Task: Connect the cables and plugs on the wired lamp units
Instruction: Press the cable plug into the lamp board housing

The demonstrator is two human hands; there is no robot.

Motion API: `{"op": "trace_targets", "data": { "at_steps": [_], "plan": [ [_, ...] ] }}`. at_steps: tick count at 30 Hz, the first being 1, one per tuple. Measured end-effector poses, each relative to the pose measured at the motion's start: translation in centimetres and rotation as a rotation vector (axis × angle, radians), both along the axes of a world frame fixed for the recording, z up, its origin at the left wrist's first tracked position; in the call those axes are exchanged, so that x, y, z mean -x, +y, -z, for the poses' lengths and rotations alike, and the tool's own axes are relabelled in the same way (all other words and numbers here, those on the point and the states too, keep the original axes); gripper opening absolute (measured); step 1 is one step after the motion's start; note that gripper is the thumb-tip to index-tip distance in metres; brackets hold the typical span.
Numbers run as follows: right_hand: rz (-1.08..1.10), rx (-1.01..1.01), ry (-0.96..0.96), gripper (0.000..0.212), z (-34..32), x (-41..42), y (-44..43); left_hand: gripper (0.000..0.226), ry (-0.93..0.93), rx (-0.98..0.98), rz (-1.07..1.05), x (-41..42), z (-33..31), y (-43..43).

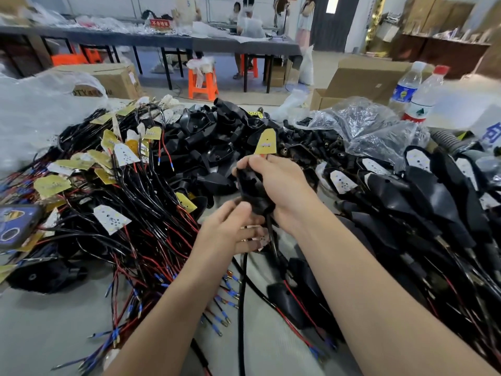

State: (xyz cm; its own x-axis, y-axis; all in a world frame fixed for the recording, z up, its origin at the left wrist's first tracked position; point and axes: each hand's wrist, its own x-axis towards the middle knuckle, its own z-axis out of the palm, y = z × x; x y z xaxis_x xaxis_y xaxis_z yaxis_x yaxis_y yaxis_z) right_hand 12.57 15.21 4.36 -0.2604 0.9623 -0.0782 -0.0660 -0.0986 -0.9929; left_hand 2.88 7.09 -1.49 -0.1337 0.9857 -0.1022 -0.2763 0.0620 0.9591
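Note:
My right hand (282,191) grips a black lamp housing (250,189) at the centre of the table, with a yellow LED board (267,142) sticking up above its fingers. Just below, my left hand (230,229) pinches the black cable (244,294) that leaves the housing's lower end and hangs down toward me. A heap of wired LED boards with red and black leads (113,185) lies to the left. Empty black housings (217,139) are piled behind my hands. Assembled black lamp units (423,196) lie in rows on the right.
A phone (16,226) lies at the left edge. Clear bags of small black parts (360,131) and two water bottles (417,96) stand at the back right. Cardboard boxes, orange stools and people at another table are beyond.

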Motion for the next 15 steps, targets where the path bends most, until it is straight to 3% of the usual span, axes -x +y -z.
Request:
{"op": "trace_targets", "data": {
  "at_steps": [3,7,11,15],
  "plan": [
    [-0.158,-0.027,-0.131,0.034,0.4,-0.5,-1.0,0.028,-0.207,0.014,0.058,0.5,0.2,0.3],
    [-0.289,0.001,-0.147,0.031,0.3,-1.8,-1.2,0.033,-0.379,-0.009,0.179,1.2,0.6,0.3],
    [-0.322,0.034,0.014,0.029,1.1,-3.0,-1.3,0.043,-0.307,-0.085,0.258,1.9,0.4,0.5],
    [-0.186,0.024,0.199,0.03,2.4,-3.5,-1.7,0.043,-0.177,-0.089,0.173,1.9,0.6,0.5]
  ]
}}
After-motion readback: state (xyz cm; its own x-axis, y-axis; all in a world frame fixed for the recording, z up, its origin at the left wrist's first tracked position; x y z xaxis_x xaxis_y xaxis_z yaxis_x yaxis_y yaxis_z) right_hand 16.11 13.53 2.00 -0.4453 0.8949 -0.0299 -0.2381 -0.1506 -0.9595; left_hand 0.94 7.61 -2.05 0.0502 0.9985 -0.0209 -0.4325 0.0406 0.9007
